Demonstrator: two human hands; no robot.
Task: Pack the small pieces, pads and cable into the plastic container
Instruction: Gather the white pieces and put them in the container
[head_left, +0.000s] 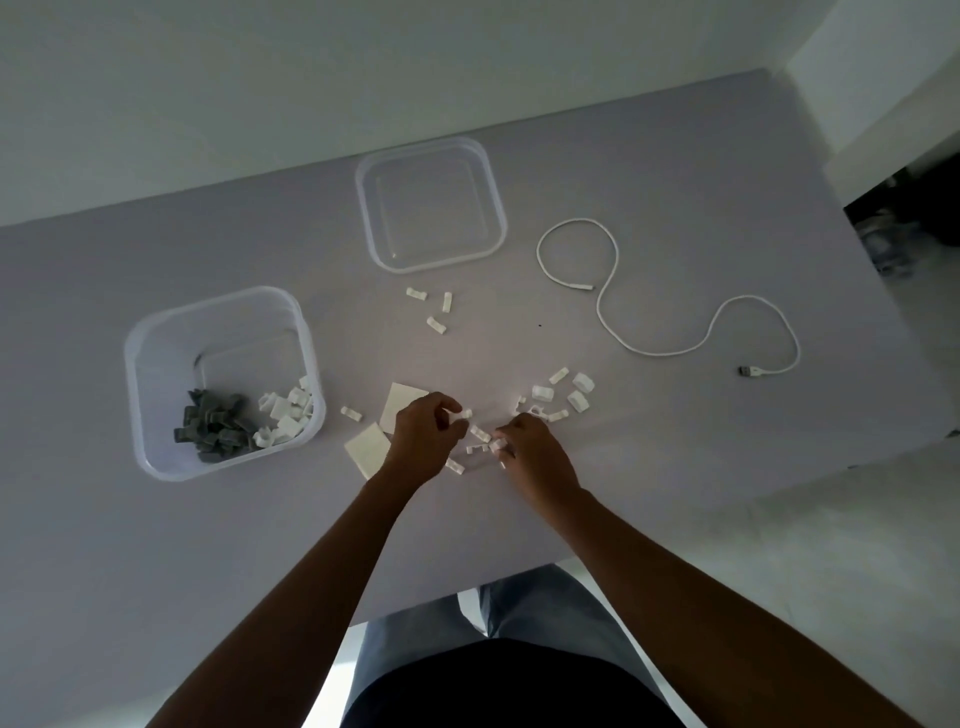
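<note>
A clear plastic container (156, 374) stands at the left with several grey pieces (213, 428) and white pieces (285, 415) inside. My left hand (423, 441) pinches a small white piece (464, 414) at its fingertips. My right hand (535, 457) is closed on small white pieces (497, 444) close by. Loose white pieces lie between my hands (479, 434), to the right (563, 395) and farther back (434, 309). Two white pads (369, 449) lie partly under my left hand. A white cable (613, 291) snakes across the right side.
The container's clear lid (431, 205) lies upside down at the back centre. The grey table (156, 545) ends at its near edge by my legs and at its right edge past the cable. One stray piece (351, 413) lies beside the container.
</note>
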